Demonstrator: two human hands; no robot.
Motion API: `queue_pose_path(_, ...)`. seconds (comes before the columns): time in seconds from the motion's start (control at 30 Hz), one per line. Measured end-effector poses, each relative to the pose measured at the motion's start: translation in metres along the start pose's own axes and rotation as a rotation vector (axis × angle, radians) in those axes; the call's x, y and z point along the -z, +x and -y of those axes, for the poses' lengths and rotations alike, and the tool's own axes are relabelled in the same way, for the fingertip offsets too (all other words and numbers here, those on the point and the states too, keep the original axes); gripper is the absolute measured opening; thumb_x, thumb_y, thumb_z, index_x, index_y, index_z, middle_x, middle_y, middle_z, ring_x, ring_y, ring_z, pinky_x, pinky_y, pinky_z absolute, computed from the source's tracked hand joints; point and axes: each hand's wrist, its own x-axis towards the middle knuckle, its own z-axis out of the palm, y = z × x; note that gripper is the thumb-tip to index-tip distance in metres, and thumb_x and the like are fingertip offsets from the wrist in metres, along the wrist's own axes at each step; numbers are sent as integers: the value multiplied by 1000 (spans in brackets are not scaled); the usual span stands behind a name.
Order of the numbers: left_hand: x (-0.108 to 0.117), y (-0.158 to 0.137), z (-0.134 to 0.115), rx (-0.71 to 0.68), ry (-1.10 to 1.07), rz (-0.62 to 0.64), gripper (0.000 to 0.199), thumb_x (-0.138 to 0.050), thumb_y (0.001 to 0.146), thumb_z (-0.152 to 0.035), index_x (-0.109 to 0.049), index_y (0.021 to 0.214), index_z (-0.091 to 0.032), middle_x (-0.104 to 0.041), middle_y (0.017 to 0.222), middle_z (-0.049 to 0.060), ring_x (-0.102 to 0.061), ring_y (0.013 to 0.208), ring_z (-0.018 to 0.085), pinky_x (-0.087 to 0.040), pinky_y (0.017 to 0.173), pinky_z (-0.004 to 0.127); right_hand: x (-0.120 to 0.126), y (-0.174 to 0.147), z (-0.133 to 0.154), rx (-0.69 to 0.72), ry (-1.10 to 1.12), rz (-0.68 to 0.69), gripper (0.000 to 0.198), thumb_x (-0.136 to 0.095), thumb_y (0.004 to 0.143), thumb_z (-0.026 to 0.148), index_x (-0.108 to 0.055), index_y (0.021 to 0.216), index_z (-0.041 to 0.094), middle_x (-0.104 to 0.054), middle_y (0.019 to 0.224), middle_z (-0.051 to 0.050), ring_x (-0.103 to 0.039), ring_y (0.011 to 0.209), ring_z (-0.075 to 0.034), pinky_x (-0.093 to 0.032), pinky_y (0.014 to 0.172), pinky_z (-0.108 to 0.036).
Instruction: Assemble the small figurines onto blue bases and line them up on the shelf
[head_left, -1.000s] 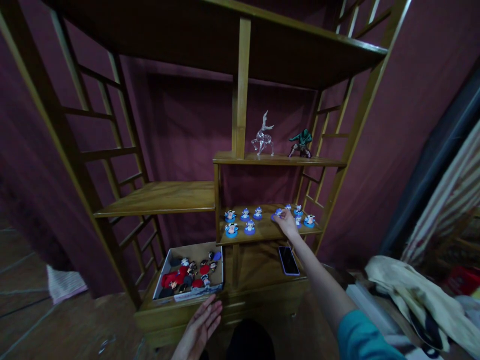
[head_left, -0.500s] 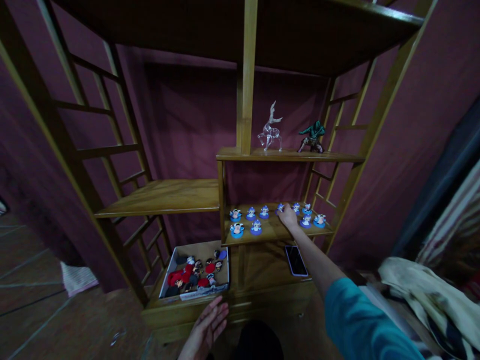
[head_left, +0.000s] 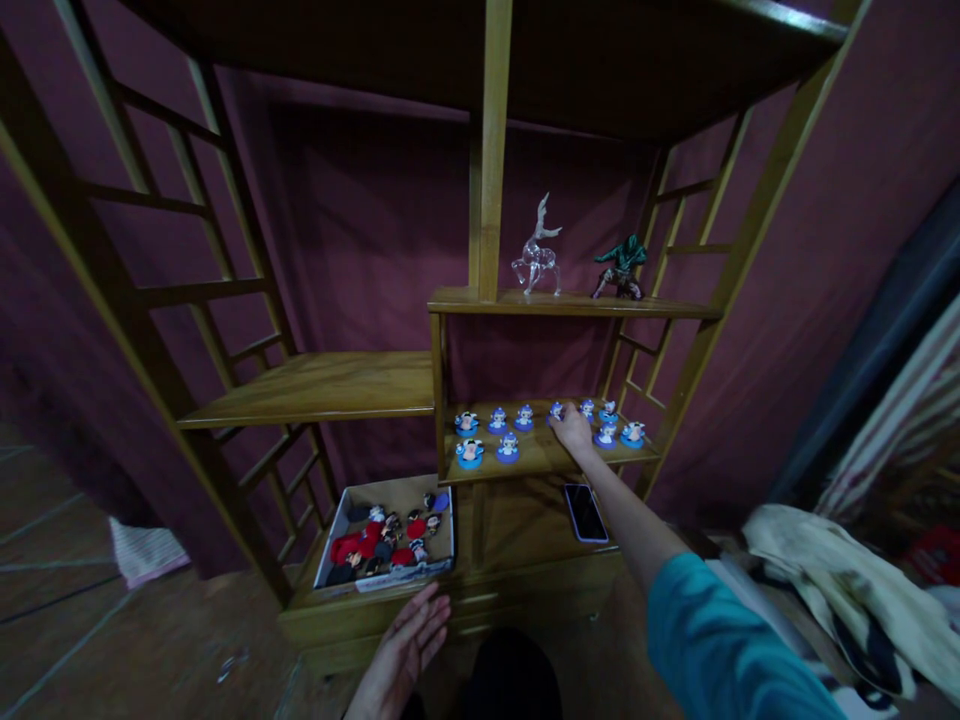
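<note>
My right hand (head_left: 572,432) reaches onto the middle-right shelf, its fingers closed at a small purple-and-white figurine (head_left: 556,411) on a round base, standing in the back row. To its left are more purple figurines (head_left: 508,447) and blue-based ones with pink bodies (head_left: 470,453). Others, such as a purple-based figurine (head_left: 606,434) and a blue-based one (head_left: 633,434), stand to its right. My left hand (head_left: 411,640) is held palm up with fingers spread, holding nothing, just in front of an open cardboard box (head_left: 337,530) of red and black figurines (head_left: 367,540).
A phone (head_left: 586,513) lies on the lower board under my right forearm. Above, a clear glass deer (head_left: 537,255) and a green-cloaked figure (head_left: 622,268) stand on the upper shelf (head_left: 577,302). A wooden post (head_left: 492,150) rises at the middle. Light cloth (head_left: 840,590) lies at the right.
The view has shifted slightly, so the shelves sit a little further left and higher. My right hand stays at the same figurine, and my left hand remains open by the box.
</note>
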Motion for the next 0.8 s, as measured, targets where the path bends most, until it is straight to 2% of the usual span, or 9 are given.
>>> queue_pose_path(0.17, -1, -3, -1, -2, 2, 13, 46, -60, 73, -21, -51, 118, -18, -53, 122, 13, -47, 114, 25, -34, 99, 40, 1, -6, 1, -6, -55, 10, 36, -50, 76, 39, -49, 105, 16, -63, 97, -14, -59, 93, -25, -41, 78, -33)
queue_pose_path(0.33, -1, -2, -1, 3, 10, 6, 47, -60, 74, -23, -50, 119, -18, -53, 122, 13, -47, 115, 25, -34, 99, 38, 2, -9, -1, 58, -45, 10, 42, -54, 73, 36, -45, 109, 16, -61, 103, -14, -57, 96, -25, -41, 79, -32)
queue_pose_path(0.67, 1, 2, -1, 11, 21, -47, 50, -61, 73, -23, -48, 121, -19, -56, 119, 13, -48, 114, 24, -36, 98, 37, 1, -8, 2, 15, -63, -3, 35, -52, 75, 32, -45, 105, 15, -61, 101, -15, -57, 95, -26, -40, 80, -34)
queue_pose_path(0.8, 2, 2, -1, 11, 16, -32, 52, -61, 73, -23, -47, 122, -18, -56, 118, 13, -48, 114, 24, -36, 98, 37, 5, -18, 5, 15, 14, -57, 49, -52, 75, 33, -38, 117, 12, -55, 110, -17, -51, 104, -28, -37, 85, -35)
